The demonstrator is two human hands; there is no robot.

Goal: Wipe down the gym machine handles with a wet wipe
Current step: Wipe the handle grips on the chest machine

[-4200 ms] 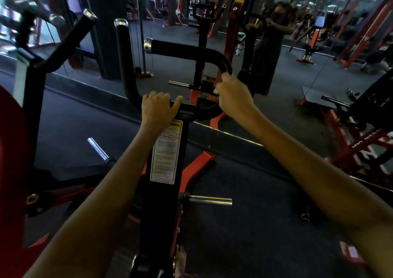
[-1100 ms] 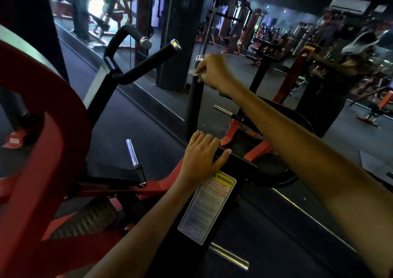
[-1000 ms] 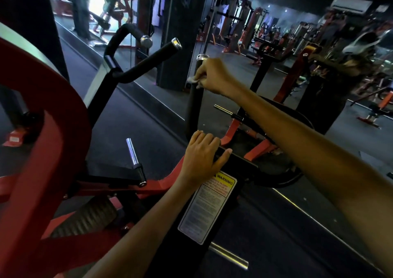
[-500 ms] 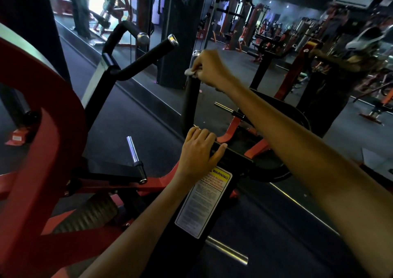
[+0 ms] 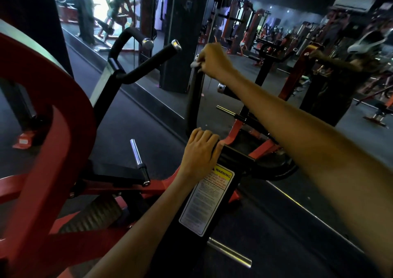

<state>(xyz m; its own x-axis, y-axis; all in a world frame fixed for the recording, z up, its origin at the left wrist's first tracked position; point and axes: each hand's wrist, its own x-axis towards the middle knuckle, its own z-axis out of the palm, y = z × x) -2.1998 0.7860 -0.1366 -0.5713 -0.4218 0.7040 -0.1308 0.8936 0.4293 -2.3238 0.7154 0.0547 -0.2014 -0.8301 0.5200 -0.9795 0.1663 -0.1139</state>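
**Operator:** Where is the wet wipe (image 5: 195,64)?

**Technician:** At the top end of the upright handle (image 5: 194,99), mid-scene on the far side. Only a small pale fold shows, at the left edge of the right hand (image 5: 214,61).

**Operator:** What is the grip condition of the right hand?

**Technician:** Closed. The fingers are curled round the top of the handle, and the wipe is pressed between the hand and the black grip. The forearm reaches in from the near right.

**Operator:** And the left hand (image 5: 201,150)?

**Technician:** Closed on the top of the black post (image 5: 236,156), just beside the lower end of the upright handle. The fingers are curled over the far edge. The thumb lies on the right side.

**Operator:** List the adjacent components.

**Technician:** A warning label (image 5: 207,199) is on the near face of the post, just below the left hand. To the far left is an angled handle (image 5: 148,62) with a chrome end cap. A curved handle (image 5: 125,37) is behind it. Both are well apart from the hands. One chrome peg (image 5: 136,152) points upward to the left of the left hand. A second chrome peg (image 5: 229,252) projects from the post at the near right. The red frame (image 5: 42,139) occupies the near left.
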